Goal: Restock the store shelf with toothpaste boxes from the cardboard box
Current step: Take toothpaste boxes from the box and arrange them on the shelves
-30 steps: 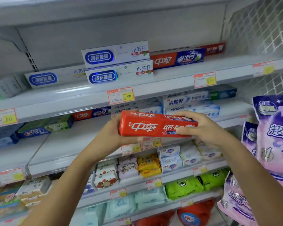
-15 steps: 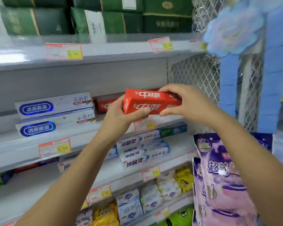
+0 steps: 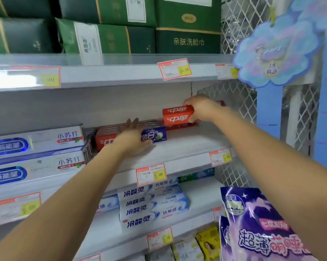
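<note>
My right hand (image 3: 202, 108) grips a red toothpaste box (image 3: 177, 116) by its right part, at the back right of the shelf (image 3: 187, 146), on top of another red box (image 3: 181, 126). My left hand (image 3: 134, 138) reaches over a red-and-blue toothpaste box (image 3: 153, 135) lying lower on the same shelf, fingers straight, thumb along the box's front. The cardboard box is out of view.
White-and-blue toothpaste boxes (image 3: 36, 140) are stacked at the left. Green packs (image 3: 187, 40) fill the shelf above. Blue-and-white toothpaste boxes (image 3: 151, 206) lie on the shelf below. Purple packets (image 3: 257, 223) hang at the lower right, beside a wire mesh side panel (image 3: 232, 102).
My left hand has let go of the red box and moved down-left to the red-and-blue box. My right hand has carried the red box back and right onto the shelf.
</note>
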### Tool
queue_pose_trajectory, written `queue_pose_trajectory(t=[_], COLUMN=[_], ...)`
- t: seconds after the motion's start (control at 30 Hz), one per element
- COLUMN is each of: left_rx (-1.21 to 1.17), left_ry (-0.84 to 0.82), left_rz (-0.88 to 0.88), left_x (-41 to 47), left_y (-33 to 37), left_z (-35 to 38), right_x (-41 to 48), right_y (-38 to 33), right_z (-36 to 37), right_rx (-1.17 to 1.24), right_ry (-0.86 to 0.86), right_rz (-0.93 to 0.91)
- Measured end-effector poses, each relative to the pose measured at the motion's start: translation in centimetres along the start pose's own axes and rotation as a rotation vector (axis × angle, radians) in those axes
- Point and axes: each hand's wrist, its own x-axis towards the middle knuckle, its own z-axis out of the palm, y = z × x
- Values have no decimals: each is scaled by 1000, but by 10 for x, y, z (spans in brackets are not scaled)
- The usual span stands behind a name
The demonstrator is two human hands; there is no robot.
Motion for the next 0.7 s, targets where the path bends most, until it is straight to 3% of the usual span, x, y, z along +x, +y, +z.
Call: queue_pose_trajectory(t=[0.23, 0.5, 0.7], left_rx=[137, 56, 45], left_ry=[37, 103, 97], left_rz=[-22, 17, -4], left_x=[5, 8, 10], left_y=[-7, -13, -12], left_z=[14, 16, 16], right_x=[52, 82, 94], right_y=[19, 23, 28], right_z=[22, 61, 90], right_rx=[-132, 24, 19], right_ry=[-141, -249, -74], right_rz=[-40, -117, -166])
